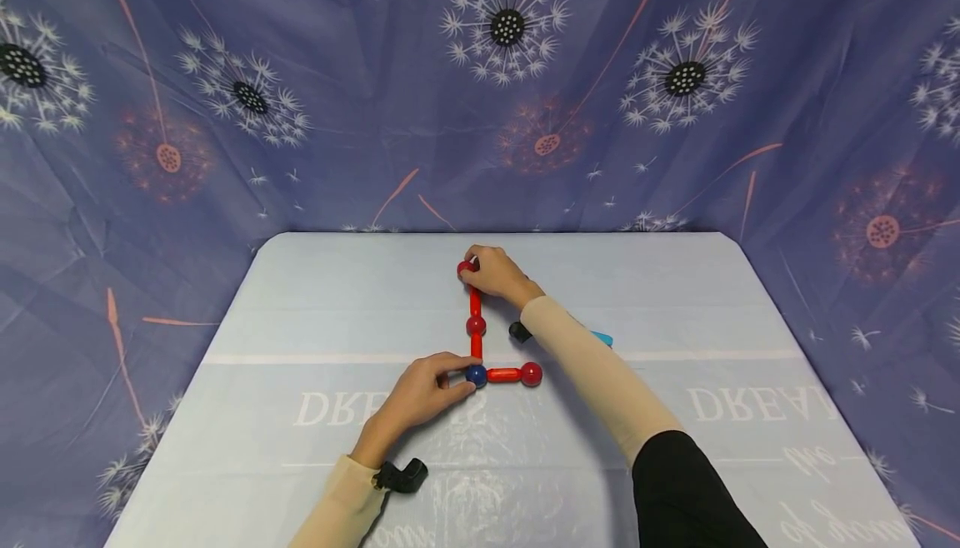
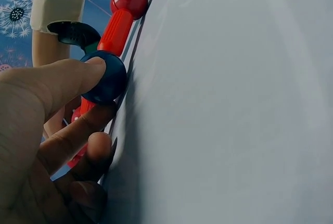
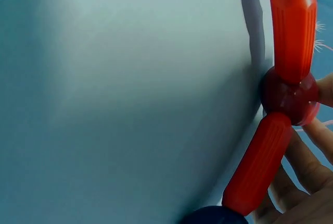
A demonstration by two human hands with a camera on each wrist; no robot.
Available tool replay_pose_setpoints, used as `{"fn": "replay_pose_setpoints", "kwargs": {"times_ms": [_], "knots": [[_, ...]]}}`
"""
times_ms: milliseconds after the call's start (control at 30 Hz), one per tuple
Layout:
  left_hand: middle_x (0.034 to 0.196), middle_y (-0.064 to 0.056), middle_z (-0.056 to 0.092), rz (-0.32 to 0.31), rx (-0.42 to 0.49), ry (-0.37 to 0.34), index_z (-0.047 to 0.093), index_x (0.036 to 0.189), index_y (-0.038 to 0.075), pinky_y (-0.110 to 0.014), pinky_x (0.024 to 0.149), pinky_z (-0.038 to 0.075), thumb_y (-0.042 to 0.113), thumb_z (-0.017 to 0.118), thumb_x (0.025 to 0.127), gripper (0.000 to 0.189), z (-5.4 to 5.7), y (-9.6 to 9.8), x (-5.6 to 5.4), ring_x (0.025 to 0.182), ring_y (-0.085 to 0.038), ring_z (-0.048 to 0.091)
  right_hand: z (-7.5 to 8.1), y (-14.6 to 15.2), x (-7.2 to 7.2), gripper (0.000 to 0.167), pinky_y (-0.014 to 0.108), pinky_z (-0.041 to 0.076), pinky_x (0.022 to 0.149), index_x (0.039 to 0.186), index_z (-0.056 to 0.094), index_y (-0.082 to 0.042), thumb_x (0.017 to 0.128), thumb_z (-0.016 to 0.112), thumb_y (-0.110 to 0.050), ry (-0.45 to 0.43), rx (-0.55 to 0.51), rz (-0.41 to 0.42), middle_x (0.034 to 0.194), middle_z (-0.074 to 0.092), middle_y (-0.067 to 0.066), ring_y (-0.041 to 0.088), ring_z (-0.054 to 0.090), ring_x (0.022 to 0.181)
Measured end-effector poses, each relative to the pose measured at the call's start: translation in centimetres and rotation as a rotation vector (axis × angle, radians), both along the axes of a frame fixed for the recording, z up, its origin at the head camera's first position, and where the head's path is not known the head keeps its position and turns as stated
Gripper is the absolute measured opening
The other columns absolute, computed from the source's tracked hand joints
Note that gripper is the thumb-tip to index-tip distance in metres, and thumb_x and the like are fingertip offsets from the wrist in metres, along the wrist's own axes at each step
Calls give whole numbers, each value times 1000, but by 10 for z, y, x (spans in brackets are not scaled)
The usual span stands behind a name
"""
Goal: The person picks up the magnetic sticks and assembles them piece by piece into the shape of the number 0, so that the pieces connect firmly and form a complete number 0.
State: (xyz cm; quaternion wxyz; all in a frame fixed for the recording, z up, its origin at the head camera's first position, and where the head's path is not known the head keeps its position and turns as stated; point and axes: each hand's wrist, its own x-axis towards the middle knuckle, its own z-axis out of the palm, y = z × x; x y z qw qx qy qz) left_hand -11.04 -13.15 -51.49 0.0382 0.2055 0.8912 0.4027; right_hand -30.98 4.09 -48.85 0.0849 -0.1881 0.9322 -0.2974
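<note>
Red rods and coloured balls are joined in an L on the table. At its corner sits a blue ball (image 1: 476, 376), which my left hand (image 1: 422, 391) pinches between thumb and fingers. One red rod (image 1: 503, 375) runs right from there to a red ball (image 1: 531, 374). The other arm stretches away through a middle red ball (image 1: 476, 326) to a far red ball (image 1: 465, 269), gripped by my right hand (image 1: 497, 271). In the right wrist view, fingers (image 3: 307, 166) lie beside a red ball (image 3: 290, 96) with red rods on both sides.
The pale tabletop (image 1: 337, 298) carries faint printed lettering and has rounded back corners. Behind it hangs a blue cloth (image 1: 360, 98) with dandelion prints. Black wrist-worn devices show at both wrists, one of them (image 1: 402, 475) at my left cuff. My right sleeve (image 1: 600, 381) reaches across the table.
</note>
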Motion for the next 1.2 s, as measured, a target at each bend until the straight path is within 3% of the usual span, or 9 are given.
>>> {"fn": "replay_pose_setpoints", "kwargs": {"times_ms": [267, 567, 800, 1200], "knots": [[109, 5, 74, 5, -25, 6, 75, 126, 23, -22, 62, 45, 25, 79, 92, 34, 1, 0, -1, 68, -2, 51, 8, 14, 2, 31, 34, 56, 82, 123, 66, -9, 99, 66, -28, 37, -61, 12, 111, 72, 10, 20, 67, 92], [108, 5, 74, 18, -41, 14, 75, 127, 21, -22, 63, 44, 22, 79, 92, 35, 5, 2, -3, 69, -4, 51, 18, 36, 7, 31, 42, 55, 93, 123, 67, -10, 99, 67, -30, 51, -111, 12, 116, 72, 10, 25, 65, 106], [113, 3, 74, 47, -58, 4, 74, 128, 21, -23, 65, 44, 24, 78, 92, 36, 4, 5, -7, 71, -6, 51, 22, 53, 13, 29, 48, 52, 98, 121, 67, -11, 98, 67, -29, 42, -145, -1, 117, 71, 11, 36, 63, 119], [114, 2, 74, 69, -46, 6, 74, 128, 20, -24, 63, 43, 24, 78, 92, 36, 5, 7, -7, 69, -6, 50, 21, 72, 24, 28, 48, 53, 98, 121, 68, -13, 98, 68, -30, 62, -160, 14, 115, 72, 8, 31, 65, 116]]}}
